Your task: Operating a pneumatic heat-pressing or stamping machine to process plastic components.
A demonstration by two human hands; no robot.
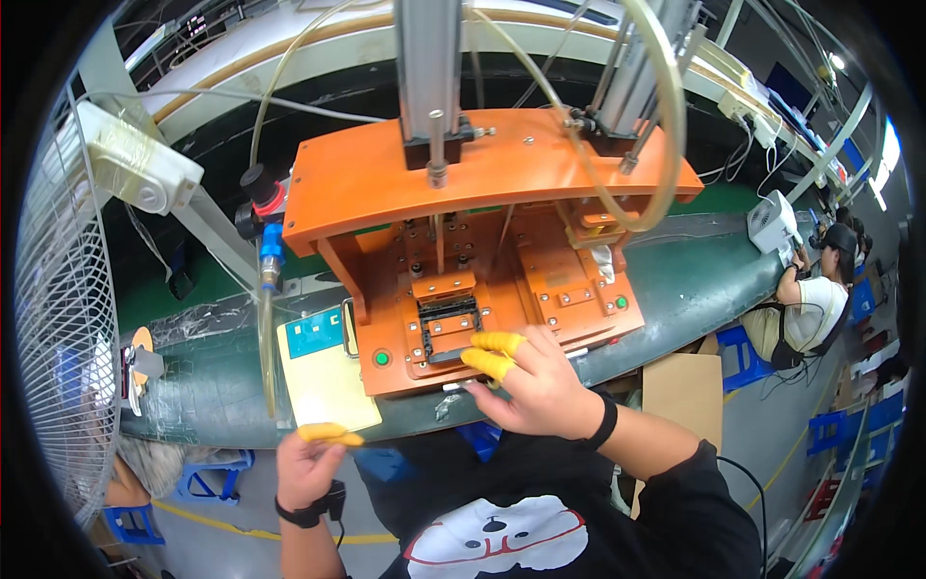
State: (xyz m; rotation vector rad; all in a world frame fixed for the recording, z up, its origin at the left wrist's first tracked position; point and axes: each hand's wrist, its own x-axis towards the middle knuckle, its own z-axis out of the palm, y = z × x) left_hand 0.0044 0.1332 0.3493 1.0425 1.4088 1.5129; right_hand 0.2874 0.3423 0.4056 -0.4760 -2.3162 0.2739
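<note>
fingers under the press
right hand (535, 386), holding nothing, reaches the black nest (446, 328); left hand (311, 463) pinched shut; the press head (436, 145) could crush fingertips.

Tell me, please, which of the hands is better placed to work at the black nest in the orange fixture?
Right: the right hand already has its yellow-capped fingertips at the black nest, while the left hand sits low beside the yellow pad.

Orange press fixture (482, 193), yellow-capped fingers (494, 344), green button (382, 358)
</note>
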